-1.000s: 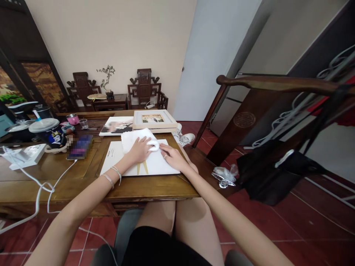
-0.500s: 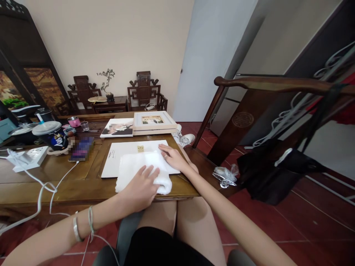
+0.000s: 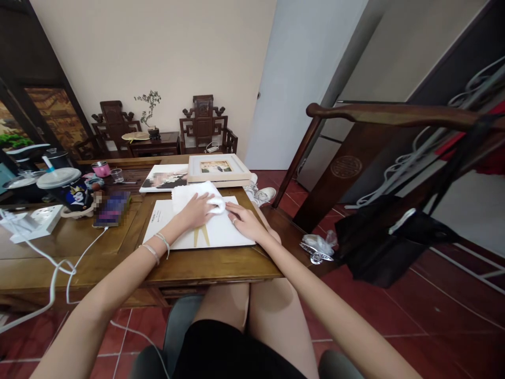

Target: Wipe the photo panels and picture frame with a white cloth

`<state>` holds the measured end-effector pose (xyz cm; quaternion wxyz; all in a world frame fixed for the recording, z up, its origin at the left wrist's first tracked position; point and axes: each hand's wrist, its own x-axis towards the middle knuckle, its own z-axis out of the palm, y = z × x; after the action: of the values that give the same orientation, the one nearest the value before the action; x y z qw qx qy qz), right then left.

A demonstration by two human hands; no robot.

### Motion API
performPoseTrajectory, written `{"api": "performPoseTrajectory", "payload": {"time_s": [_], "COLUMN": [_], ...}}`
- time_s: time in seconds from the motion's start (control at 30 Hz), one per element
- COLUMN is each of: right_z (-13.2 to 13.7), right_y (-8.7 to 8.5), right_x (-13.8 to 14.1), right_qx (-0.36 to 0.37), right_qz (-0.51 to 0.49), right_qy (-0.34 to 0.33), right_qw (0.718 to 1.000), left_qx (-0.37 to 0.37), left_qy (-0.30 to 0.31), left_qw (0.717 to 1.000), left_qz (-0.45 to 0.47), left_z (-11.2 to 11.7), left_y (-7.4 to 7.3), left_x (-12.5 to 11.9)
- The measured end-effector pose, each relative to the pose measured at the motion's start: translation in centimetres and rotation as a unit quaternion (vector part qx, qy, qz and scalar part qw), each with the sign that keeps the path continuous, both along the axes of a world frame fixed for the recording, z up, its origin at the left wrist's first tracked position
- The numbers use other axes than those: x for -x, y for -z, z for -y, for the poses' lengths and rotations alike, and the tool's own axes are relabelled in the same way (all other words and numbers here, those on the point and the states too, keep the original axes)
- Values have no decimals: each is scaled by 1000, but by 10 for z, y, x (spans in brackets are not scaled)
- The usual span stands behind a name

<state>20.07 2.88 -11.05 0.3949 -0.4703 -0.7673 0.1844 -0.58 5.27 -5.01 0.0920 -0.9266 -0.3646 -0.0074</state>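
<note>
A flat white board or album (image 3: 221, 234) lies near the front edge of a wooden table (image 3: 118, 263). My left hand (image 3: 197, 209) presses a folded white cloth (image 3: 189, 193) onto the far end of the board, fingers spread flat over it. My right hand (image 3: 246, 221) rests flat on the board's right edge, fingers stretched out, a ring on one finger. Bracelets sit on my left wrist.
A framed picture (image 3: 216, 168) and a photo print (image 3: 163, 178) lie behind the board. To the left are a phone (image 3: 111, 208) on a white cable, a power strip (image 3: 35, 220), a lidded cup (image 3: 67, 190) and small cups. A dark wooden chair (image 3: 394, 158) with a black bag stands at the right.
My left hand has pushed the cloth from the board's near edge back to its far end. The right hand has stayed on the board's right edge.
</note>
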Motion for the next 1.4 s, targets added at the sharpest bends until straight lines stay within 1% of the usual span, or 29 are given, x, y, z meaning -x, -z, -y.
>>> {"api": "performPoseTrajectory", "payload": {"time_s": [0.1,0.2,0.27,0.43,0.5,0.53,0.6,0.67,0.8,0.9,0.97,1.0,1.07,1.13,1.27,1.33,1.4], "right_z": [1,1,0,-1,-1,-1,-1,0,-1,-4,-6,-6,-6,-5,-1,0,2], "right_y": [-1,-2,-2,1,2,2,2,2,3,5,5,4,1,-3,-9,-9,-8], "right_x": [0,0,1,2,2,2,2,2,0,-2,-4,-4,-6,-6,-5,-4,-3], "right_qx": [5,7,8,2,0,0,1,4,41,69,86,92,93,88,96,99,90], "right_qz": [1,-1,-7,-11,-13,-15,-18,-19,-54,-131,-183,-201,-221,-229,-240,-231,-206], "right_qy": [-1,-6,-4,7,8,9,9,9,28,32,31,34,40,46,32,15,14], "right_qw": [1000,1000,1000,1000,1000,1000,1000,1000,997,988,979,975,970,968,965,968,974], "left_qx": [-14,-23,-24,-35,-35,-31,-20,-7,16,31,38,42,51,61,60,41,26], "left_qy": [8,42,65,103,120,124,123,108,69,65,69,71,81,98,156,179,190], "left_qw": [1000,999,997,993,991,990,991,994,997,997,997,997,995,993,986,983,981], "left_qz": [-3,-13,-18,-38,-50,-53,-49,-35,-14,-4,-1,-1,1,6,0,-7,-16], "left_z": [3,21,42,113,134,139,140,129,84,52,40,38,42,55,97,120,139], "left_y": [-1,-4,-8,-18,-21,-22,-23,-22,-16,-11,-10,-10,-11,-13,-19,-22,-26], "left_x": [-1,1,3,4,4,4,4,6,6,0,-6,-10,-18,-25,-29,-27,-23]}}
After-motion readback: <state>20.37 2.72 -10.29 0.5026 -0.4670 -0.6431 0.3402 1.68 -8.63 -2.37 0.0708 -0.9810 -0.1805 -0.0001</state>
